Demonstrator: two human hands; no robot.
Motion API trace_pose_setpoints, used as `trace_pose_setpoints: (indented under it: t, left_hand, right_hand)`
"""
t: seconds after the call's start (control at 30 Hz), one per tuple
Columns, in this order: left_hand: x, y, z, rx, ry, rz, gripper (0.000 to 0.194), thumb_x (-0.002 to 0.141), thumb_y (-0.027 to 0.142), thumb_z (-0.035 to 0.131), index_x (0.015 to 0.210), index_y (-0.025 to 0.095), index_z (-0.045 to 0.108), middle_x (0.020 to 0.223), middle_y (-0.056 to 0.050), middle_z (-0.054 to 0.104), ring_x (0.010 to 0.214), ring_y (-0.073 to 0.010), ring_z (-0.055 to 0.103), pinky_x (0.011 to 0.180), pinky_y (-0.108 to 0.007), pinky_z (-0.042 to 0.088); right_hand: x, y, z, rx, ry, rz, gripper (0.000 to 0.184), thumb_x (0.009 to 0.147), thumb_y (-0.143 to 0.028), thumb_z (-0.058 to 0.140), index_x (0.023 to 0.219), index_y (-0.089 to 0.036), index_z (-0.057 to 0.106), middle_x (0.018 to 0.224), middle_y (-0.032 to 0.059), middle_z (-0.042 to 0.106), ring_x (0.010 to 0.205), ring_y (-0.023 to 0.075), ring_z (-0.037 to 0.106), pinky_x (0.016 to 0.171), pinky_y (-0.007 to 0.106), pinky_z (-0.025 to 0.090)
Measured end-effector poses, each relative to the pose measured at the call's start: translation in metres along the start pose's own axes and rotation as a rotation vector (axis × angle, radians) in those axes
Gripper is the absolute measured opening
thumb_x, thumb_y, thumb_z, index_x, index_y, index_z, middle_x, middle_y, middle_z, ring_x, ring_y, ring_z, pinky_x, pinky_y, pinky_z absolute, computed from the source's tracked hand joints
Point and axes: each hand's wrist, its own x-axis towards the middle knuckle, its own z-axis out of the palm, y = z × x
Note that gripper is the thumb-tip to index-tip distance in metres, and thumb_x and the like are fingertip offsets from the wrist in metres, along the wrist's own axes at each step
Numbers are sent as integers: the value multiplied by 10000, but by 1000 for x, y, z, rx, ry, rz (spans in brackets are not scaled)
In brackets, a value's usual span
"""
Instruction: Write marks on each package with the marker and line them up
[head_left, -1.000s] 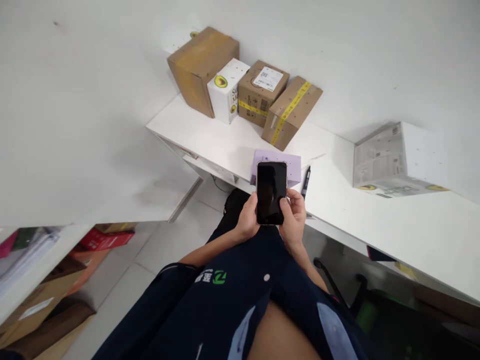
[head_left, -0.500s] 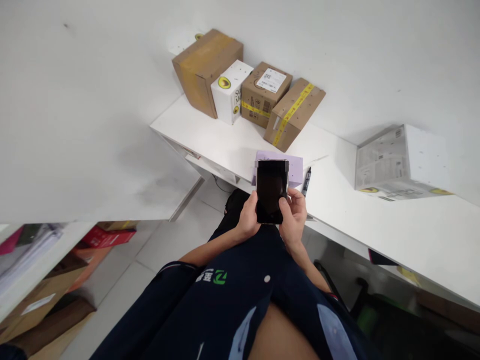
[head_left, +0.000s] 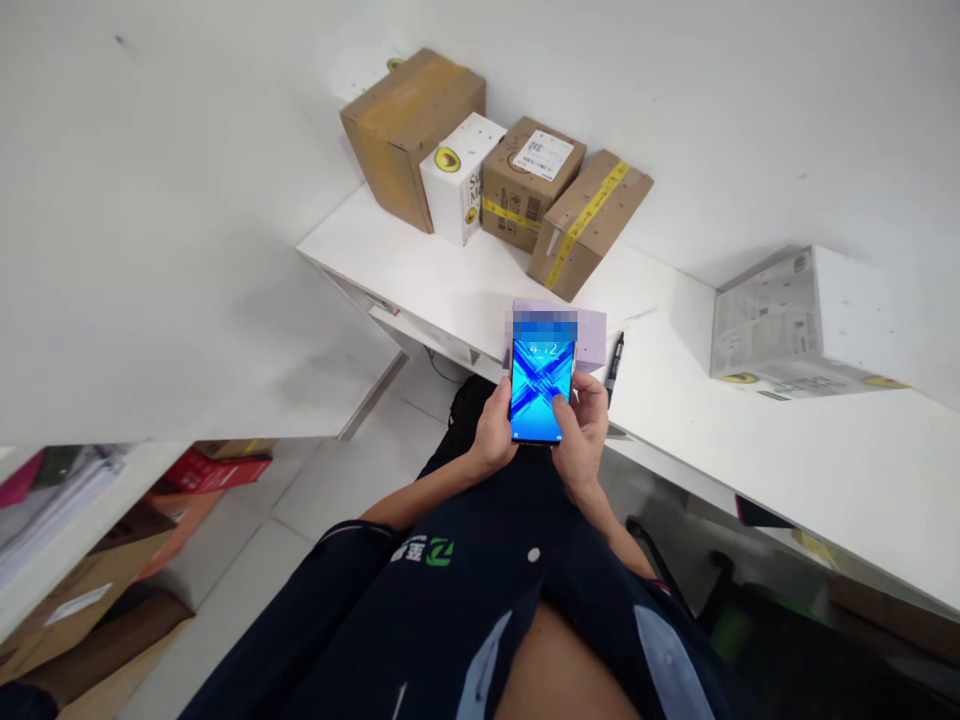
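Note:
A smartphone (head_left: 534,400) is held upright in front of my body, its screen lit with a blue lock-screen picture and a clock. My left hand (head_left: 495,428) grips its lower left edge. On the other side my right hand (head_left: 583,425) is closed around the lower right edge, with the thumb on or just over the glass. Behind the phone lies a pale purple box (head_left: 591,335), partly hidden by it, at the front edge of the white table (head_left: 675,420). A black marker pen (head_left: 616,366) rests just right of that box, close to my right fingers.
Along the wall stand a large brown carton (head_left: 409,130), a white avocado-print box (head_left: 459,185), a labelled brown carton (head_left: 529,190) and a yellow-taped carton (head_left: 589,225). Farther right is another white box (head_left: 806,320). A shelf (head_left: 112,500) with packages is at lower left.
The phone's dark screen has lit up, now showing a blue picture and the time. Both hands keep their hold, and the right thumb stays at the lower right of the screen.

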Motion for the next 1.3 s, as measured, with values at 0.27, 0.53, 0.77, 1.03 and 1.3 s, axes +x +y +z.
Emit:
trace_pose_setpoints:
  t: [0.27,0.53,0.77,1.03,1.3]
  left_hand:
    - [-3,2,10,23,46,28,415,846,561,728,910,153,769,791,-34,770,870,-240,746,881,-379,590]
    - [-1,5,10,25,12,8,364,868,544,714,906,184,751,828,-22,774,994,-251,743,936,-371,581]
    - [-1,6,17,33,-79,39,442,844,596,714,984,179,752,1013,-69,797,1208,-315,685,1056,-459,544]
    - [-12,18,25,487,-483,239,481,950,599,585,1195,221,753,1237,-88,752,1247,-289,658,1144,-446,476]
    - [39,72,-9,1108,-366,1015,479,892,600,656,1268,303,668,1320,-92,606,1255,-261,592,1082,-487,509]
  right_hand:
    - [1,-1,2,-14,18,-2,322,832,-377,704,1105,-270,571,1025,11,642,989,177,639,860,332,527]
    - [2,-4,0,-35,-14,0,336,838,-373,702,1136,-274,581,1055,16,658,988,177,644,864,334,540]
    - [1,-6,-15,-228,-151,-21,607,853,-400,721,1411,-291,508,1364,95,579,1229,240,597,1060,452,515]
    - [-1,4,-40,-488,-146,-66,1019,680,-438,863,1564,-313,370,1518,129,459,1385,312,499,1158,547,443]
    - [19,17,-121,-743,216,0,1106,738,-551,747,1632,-244,174,1491,162,487,1251,308,598,1075,520,486]
